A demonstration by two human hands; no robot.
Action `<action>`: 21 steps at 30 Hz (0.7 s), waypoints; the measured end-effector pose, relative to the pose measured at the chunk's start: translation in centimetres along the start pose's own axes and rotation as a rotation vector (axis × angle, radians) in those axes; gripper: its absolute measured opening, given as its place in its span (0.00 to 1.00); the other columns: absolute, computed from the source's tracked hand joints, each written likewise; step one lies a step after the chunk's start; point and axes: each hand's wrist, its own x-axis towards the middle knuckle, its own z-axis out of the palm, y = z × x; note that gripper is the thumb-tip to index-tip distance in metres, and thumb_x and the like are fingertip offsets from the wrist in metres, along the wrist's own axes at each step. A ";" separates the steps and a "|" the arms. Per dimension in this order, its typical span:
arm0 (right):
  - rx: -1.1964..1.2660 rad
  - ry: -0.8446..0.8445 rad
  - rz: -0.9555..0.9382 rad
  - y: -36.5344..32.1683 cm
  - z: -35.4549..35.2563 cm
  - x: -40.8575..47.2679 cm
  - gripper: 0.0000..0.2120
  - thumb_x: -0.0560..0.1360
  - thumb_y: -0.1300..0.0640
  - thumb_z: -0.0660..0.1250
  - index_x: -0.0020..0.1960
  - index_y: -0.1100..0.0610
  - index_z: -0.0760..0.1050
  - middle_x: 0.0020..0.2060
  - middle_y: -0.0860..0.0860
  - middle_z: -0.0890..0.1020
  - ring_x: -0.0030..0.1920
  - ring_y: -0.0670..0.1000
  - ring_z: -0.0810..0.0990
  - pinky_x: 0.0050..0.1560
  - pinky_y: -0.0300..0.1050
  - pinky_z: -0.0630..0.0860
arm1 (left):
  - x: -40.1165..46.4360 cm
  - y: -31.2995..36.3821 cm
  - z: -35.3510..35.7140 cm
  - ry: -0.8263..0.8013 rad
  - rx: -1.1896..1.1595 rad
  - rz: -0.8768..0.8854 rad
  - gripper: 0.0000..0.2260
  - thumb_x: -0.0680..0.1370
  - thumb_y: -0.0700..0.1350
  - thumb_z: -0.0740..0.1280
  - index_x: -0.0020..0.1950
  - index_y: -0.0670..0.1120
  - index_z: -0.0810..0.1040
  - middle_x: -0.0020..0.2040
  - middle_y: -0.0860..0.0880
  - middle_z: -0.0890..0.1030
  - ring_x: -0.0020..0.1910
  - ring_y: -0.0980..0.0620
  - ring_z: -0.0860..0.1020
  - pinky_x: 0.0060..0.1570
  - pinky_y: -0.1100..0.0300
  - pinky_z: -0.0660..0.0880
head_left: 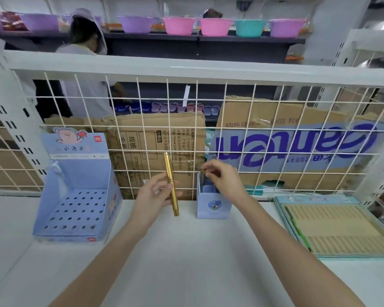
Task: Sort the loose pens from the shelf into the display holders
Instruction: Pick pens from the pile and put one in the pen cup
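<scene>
My left hand [152, 197] holds a gold pen [171, 182] nearly upright above the white shelf [186, 251], gripping its middle. To its right, my right hand [225, 177] hovers over the top of a small blue pen holder [212, 206], fingers pinched on the dark tip of another pen [204, 172] that goes down into the holder. A larger blue display holder [75, 196] with rows of round holes stands at the left; its holes look empty.
A white wire grid [208, 134] backs the shelf, with cardboard boxes [160, 142] behind it. A flat tray of beige pencils [335, 227] lies at the right. A person [84, 63] stands beyond the grid at upper left.
</scene>
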 end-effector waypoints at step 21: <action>0.408 -0.006 -0.003 -4.2 -4.2 -3.7 0.14 0.76 0.62 0.66 0.60 0.52 0.76 0.42 0.52 0.83 0.44 0.42 0.80 0.47 0.32 0.74 | 0.0 0.2 3.8 -0.365 0.069 0.054 0.13 0.79 0.35 0.60 0.62 0.47 0.71 0.48 0.48 0.81 0.35 0.56 0.82 0.38 0.65 0.77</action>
